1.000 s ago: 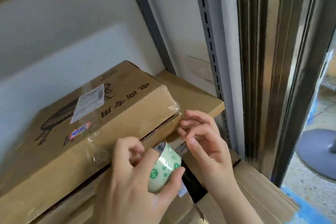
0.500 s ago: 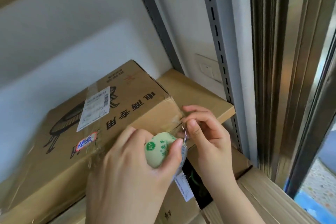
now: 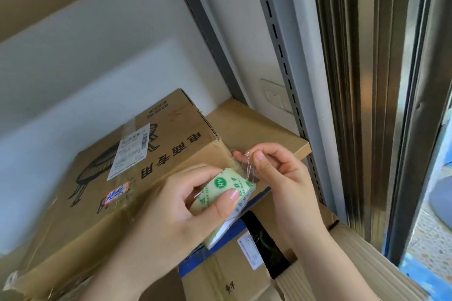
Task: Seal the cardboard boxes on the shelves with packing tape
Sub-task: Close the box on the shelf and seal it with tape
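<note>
White wall (image 3: pixel 102 39), grey slotted upright (image 3: pixel 276 39), wall switch (image 3: pixel 275 96), metal window frame (image 3: pixel 362 80).

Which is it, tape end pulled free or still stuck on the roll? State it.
Pulled free. The right hand pinches a clear strip stretched off the tape roll, which the left hand grips.

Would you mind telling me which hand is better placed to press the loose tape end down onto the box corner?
Right. The right hand already pinches the clear tape end beside the cardboard box corner, while the left hand grips the tape roll.
</note>
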Demonstrator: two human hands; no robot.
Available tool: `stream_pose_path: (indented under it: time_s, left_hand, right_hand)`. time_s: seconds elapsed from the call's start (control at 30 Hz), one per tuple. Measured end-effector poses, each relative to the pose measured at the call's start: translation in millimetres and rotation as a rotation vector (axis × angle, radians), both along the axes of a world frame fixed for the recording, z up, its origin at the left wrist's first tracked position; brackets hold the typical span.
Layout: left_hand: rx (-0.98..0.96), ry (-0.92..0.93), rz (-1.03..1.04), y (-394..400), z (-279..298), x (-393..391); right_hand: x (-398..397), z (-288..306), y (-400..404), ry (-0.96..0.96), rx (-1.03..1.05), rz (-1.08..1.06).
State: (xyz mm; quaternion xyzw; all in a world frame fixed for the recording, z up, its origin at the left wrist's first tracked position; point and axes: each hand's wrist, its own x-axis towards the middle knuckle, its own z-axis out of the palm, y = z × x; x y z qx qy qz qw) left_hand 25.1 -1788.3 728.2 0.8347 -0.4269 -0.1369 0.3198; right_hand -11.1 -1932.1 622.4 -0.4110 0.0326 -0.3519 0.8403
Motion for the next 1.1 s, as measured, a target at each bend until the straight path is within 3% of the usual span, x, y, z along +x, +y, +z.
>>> stream_pose_path:
  time_s: [0.1, 0.23, 0.33, 0.57, 0.73, 0.93, 1.03, 1.1]
  left_hand:
    - [0.061, -0.118, -0.008, -0.7, 7.6, -2.8]
    - [0.224, -0.479, 0.091, -5.9, 14.3, -22.0]
    - [0.366, -0.616, 0.185, -10.7, 11.3, -37.5]
    - [0.296, -0.571, 0.149, 12.2, -3.9, -27.5]
    - [0.42, -0.494, 0.035, 24.8, 8.5, -28.6]
    - [0.568, -0.722, 0.047, 23.7, 16.3, -43.1]
    - [0.523, -0.804, 0.12, 23.5, 11.4, -44.7]
    - [0.465, -0.75, 0.188, 24.1, 8.8, -43.6]
  right_hand:
    - [-1.3, 3.2, 0.7, 0.034, -0.012, 0.031]
    - [4.5, 4.1, 12.6, 0.073, 0.042, -0.004]
    - [9.6, 5.5, 23.4, 0.066, 0.081, -0.044]
    - [7.8, 3.5, 26.0, 0.034, -0.013, -0.128]
    - [1.2, -4.5, 26.4, 0.001, -0.075, -0.09]
    - [3.8, 2.2, 43.9, 0.075, -0.152, -0.184]
    - [11.5, 3.2, 54.2, 0.161, -0.167, -0.256]
    - [17.0, 4.7, 58.3, 0.197, -0.189, -0.275]
